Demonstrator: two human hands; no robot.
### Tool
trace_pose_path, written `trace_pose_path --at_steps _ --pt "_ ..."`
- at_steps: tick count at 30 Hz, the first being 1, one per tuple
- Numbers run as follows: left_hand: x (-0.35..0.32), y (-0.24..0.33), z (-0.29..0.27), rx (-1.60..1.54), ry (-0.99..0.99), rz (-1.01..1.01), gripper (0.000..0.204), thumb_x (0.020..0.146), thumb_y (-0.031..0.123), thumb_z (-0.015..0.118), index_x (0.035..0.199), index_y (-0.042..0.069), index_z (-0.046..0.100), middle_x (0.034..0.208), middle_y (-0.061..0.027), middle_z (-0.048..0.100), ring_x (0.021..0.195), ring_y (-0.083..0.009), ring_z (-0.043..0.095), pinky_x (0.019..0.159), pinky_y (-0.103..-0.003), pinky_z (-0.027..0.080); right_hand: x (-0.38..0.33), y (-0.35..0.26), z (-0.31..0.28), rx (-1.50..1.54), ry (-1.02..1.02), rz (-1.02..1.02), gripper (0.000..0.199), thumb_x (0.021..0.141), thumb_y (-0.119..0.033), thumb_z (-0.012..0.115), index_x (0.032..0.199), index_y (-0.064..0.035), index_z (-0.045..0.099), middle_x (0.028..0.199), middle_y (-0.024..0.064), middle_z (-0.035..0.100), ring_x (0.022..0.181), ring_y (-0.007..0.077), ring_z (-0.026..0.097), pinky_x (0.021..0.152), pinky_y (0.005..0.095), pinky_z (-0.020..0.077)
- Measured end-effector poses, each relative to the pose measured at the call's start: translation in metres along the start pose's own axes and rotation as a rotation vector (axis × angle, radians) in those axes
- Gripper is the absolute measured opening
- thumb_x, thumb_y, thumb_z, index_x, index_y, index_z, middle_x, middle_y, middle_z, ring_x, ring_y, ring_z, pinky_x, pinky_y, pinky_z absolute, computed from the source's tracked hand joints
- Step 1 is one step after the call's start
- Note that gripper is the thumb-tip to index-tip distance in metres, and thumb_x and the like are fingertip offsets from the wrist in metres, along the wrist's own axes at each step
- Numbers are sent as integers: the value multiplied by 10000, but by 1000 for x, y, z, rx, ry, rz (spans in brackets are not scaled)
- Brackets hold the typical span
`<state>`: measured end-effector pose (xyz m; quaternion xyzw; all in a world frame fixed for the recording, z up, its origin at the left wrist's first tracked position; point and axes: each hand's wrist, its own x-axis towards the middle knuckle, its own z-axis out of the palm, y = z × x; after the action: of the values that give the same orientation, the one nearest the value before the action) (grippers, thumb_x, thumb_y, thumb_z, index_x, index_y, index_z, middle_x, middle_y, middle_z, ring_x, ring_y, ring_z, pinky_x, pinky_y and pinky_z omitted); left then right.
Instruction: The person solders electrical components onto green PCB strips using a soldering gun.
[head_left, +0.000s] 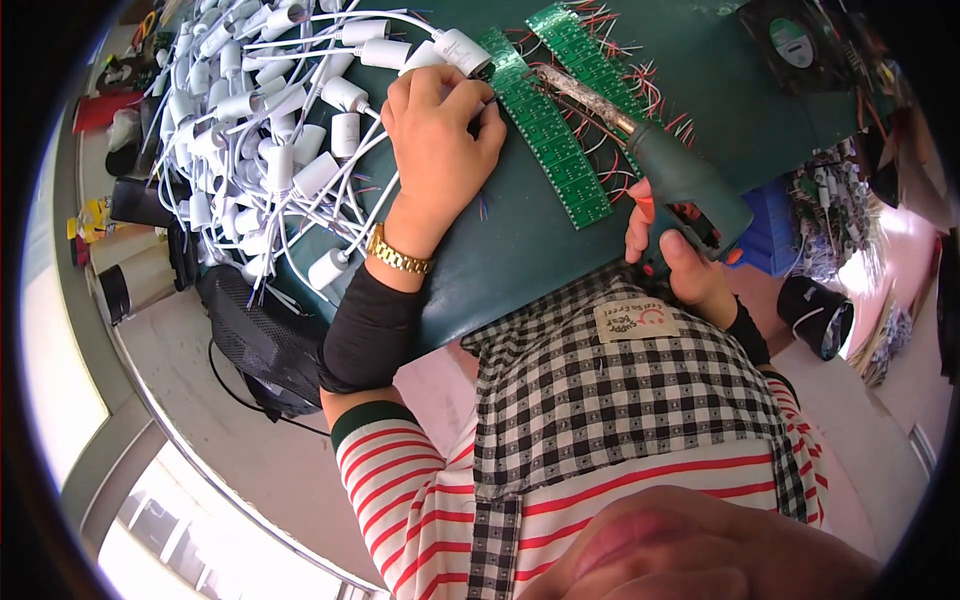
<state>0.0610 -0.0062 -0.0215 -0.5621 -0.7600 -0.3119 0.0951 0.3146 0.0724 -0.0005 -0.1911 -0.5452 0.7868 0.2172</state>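
My left hand [440, 140] is closed beside the left edge of a long green circuit board panel [560, 150]. Its thumb and fingers pinch together; what lies between them is hidden. Right against those fingers lies a white lamp socket [463, 52], its dark open end toward the panel. In my right hand [690, 270] is a dark green soldering gun [690, 175], my fingers wrapped round its handle. The gun's worn metal barrel [580, 92] points up and left over the panel. A second green panel [590, 60] lies beyond, with red and white wires along its edge.
Many white lamp sockets [280, 165] with white cables are heaped at the left of the dark green table [480, 270]. At the far right lies a dark square item [790, 45] with a round label. A blue bin [768, 225] stands by the right edge, a black mesh chair back [265, 335] at the left.
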Motion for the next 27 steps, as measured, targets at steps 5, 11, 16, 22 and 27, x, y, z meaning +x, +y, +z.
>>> trace_pose_path --at_steps 5,11,16,22,27 --pt "0 -1 -7 -71 -25 -7 162 704 90 705 862 98 667 941 -64 585 923 -272 506 811 -371 404 2 -4 0 -9 -12 0 426 889 -222 584 1199 50 476 777 64 564 659 127 555 611 276 458" --pt "-1 -5 -6 -162 -26 -44 134 711 115 702 842 121 676 933 -22 565 950 -246 477 839 -367 337 3 -4 -1 -41 -40 9 419 896 -223 571 1200 48 473 775 61 561 653 129 549 605 275 449" --pt "0 -5 -7 -166 -52 -40 114 702 118 703 813 123 674 920 -11 560 953 -243 472 848 -371 324 4 -5 1 -42 -36 4 410 903 -225 564 1198 44 472 782 57 559 658 125 548 615 279 451" --pt "2 -1 -10 -146 -82 -19 115 655 96 692 764 116 662 895 3 557 970 -244 479 852 -384 315 4 -4 0 -44 -33 15 404 903 -222 565 1196 41 474 792 57 563 670 128 559 639 281 460" --pt "4 0 -8 -108 -72 -37 116 651 93 686 761 116 662 894 2 559 986 -245 488 853 -388 314 2 -4 1 -58 -30 33 381 908 -226 559 1172 40 487 795 52 566 672 128 561 636 277 468"
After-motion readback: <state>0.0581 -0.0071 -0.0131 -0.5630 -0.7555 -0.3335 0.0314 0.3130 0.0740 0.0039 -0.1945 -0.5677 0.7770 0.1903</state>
